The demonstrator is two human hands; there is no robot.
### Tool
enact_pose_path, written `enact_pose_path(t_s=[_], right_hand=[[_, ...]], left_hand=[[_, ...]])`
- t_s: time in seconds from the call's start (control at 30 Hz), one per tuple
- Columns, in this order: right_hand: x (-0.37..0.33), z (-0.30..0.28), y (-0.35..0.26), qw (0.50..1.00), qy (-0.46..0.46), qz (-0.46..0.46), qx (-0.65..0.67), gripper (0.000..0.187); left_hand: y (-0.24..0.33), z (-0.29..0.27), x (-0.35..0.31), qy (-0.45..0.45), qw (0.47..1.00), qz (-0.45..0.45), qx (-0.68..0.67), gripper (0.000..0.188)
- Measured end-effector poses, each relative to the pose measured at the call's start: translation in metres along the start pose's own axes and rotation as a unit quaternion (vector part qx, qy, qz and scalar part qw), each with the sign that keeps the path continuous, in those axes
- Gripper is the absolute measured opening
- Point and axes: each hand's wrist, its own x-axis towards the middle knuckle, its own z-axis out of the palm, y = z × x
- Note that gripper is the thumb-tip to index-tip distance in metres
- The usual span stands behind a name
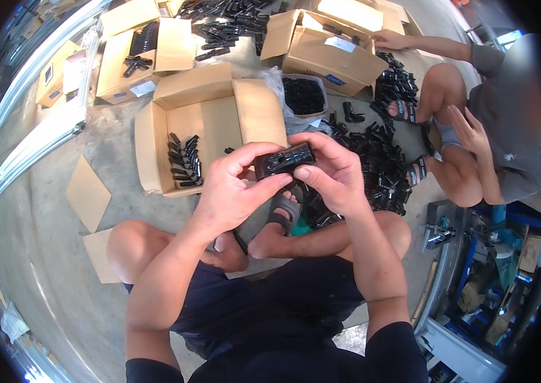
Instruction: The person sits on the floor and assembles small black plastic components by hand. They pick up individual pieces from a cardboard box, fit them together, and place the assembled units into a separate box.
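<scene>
A glossy black fitting (284, 161) with a ridged side is held level above my lap. Around its left end the fingers of my left hand (235, 188) are closed, with the thumb along the lower edge. My right hand (339, 173) grips the other end, thumb below and fingers over the top. Just beyond my hands stands an open cardboard box (210, 121), with a stacked row of similar black fittings (184, 159) along its left side. A heap of loose black angled fittings (379, 163) lies on the floor to the right.
A co-worker (507, 121) sits at the right, one hand at another cardboard box (331, 64). A lined tub (304, 96) holds small black pieces. More fittings (229, 29) lie at the back. White metal profiles (40, 143) stretch along the left. Blue shelving (468, 268) stands lower right.
</scene>
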Motion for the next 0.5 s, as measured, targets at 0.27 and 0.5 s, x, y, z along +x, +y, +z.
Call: enact_pose_path(t_s=[0.27, 0.5], right_hand=[[0.067, -0.091, 0.026, 0.957, 0.266, 0.064, -0.100, 0.033], [0.127, -0.164, 0.130, 0.818, 0.252, 0.145, -0.497, 0.026]], left_hand=[[0.010, -0.014, 0.020, 0.154, 0.988, 0.019, -0.004, 0.034], [0.009, -0.038, 0.038, 0.219, 0.970, 0.035, 0.101, 0.037]])
